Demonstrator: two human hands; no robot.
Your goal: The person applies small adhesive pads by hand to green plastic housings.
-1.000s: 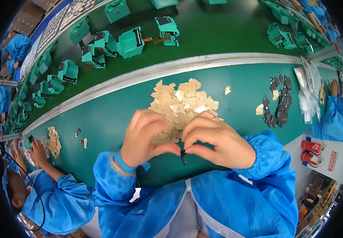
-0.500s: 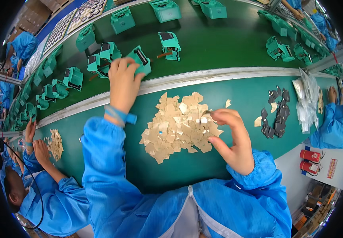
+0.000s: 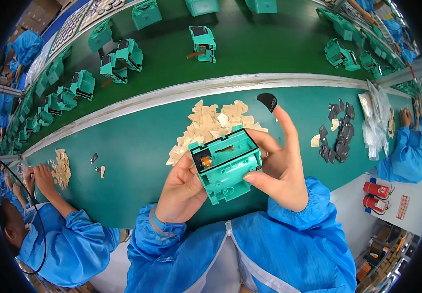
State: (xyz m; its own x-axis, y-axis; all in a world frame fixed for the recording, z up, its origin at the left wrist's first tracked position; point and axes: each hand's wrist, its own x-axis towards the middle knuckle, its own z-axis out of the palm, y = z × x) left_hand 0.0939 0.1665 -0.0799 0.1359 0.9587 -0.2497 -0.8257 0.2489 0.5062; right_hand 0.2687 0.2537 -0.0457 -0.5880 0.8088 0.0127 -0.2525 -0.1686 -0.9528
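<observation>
A teal-green plastic housing (image 3: 237, 171) with an open top is held in front of me, tilted so its inside shows. A black rim runs round its opening, and a small orange part sits in its left corner. My left hand (image 3: 179, 188) grips its left side. My right hand (image 3: 286, 180) holds its right side, thumb on the near face. From the raised right index fingertip sticks out a black fan-shaped piece (image 3: 268, 101), apart from the housing. Behind the housing lies a heap of beige paper scraps (image 3: 213, 119), partly hidden by it.
Beyond a metal rail (image 3: 137, 100), a green belt (image 3: 259, 53) carries several similar housings. Black pieces (image 3: 343, 139) and clear plastic bags (image 3: 377, 122) lie to the right. At left, a co-worker's hand (image 3: 42, 178) is near another scrap heap (image 3: 62, 168). Fire extinguishers (image 3: 376, 189) stand lower right.
My left hand has brought a housing from the belt to my front, and both hands now hold it. My right index finger has lifted with the black piece. Housings on the belt have shifted.
</observation>
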